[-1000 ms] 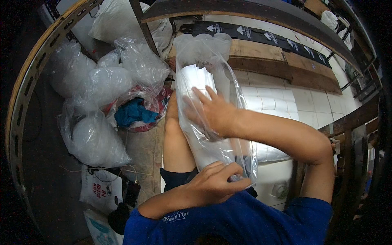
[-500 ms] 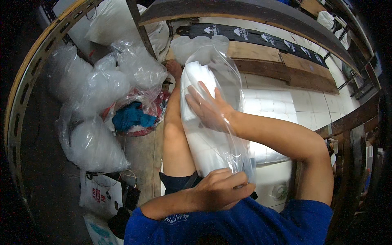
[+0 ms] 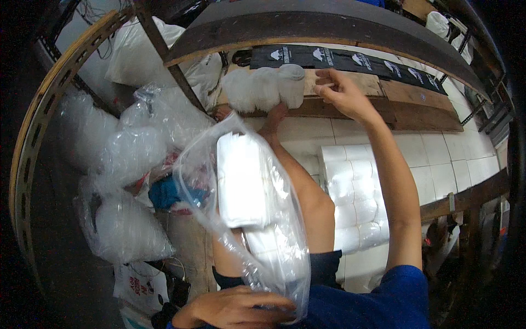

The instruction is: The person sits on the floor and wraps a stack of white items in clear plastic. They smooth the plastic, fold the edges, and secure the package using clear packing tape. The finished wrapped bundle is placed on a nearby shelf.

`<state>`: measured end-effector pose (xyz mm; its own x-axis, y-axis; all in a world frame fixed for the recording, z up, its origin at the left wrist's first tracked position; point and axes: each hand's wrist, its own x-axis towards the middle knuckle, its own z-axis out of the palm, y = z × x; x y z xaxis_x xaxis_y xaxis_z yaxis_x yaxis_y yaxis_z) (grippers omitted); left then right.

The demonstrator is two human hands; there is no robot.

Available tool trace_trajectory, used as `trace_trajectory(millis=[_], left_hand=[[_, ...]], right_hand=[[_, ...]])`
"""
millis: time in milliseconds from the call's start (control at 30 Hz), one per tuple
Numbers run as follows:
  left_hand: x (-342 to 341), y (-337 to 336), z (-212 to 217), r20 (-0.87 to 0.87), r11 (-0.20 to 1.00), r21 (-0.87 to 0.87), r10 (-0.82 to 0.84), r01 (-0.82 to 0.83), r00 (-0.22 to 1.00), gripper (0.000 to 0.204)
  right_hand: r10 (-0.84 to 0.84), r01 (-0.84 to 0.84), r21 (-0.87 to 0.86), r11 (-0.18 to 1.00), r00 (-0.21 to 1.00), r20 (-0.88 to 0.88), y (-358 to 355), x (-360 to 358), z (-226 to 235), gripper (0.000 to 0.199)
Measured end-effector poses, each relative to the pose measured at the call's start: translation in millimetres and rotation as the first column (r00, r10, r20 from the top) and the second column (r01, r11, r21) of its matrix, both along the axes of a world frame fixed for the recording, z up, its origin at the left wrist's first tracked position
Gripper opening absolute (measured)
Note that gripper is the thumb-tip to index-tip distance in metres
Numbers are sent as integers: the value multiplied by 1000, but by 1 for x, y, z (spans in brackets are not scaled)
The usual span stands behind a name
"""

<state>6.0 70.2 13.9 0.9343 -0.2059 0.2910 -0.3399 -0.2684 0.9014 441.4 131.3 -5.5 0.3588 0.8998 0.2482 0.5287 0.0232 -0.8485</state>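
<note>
a long clear bag lies over the person's legs, long axis running forward, near end under the left hand, whose grip cannot be told; it looks glossy, creased around white packs. beyond, cloudy rolls sit just left of the right hand, fingers and thumb parted.

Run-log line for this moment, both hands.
left hand: at near end of clear bag | right hand: beside translucent rolls | inside bag: white bundles
</note>
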Motion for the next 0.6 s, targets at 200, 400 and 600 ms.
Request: trace_trajectory(millis=[200,400,600], left_hand=[[29,41,-1,-37,979,-199,-44,36,998,17],[44,30,-93,-145,975,-223,-35,1,989,30],[60,34,-121,-127,959,-267,69,-101,990,32]], right_hand=[[-63,220,-309,925,892,447,131,102,-129,110],[151,396,-582,710,722,676,234,133,-133,135],[131,258,-287,922,492,861,251,158,-221,143]])
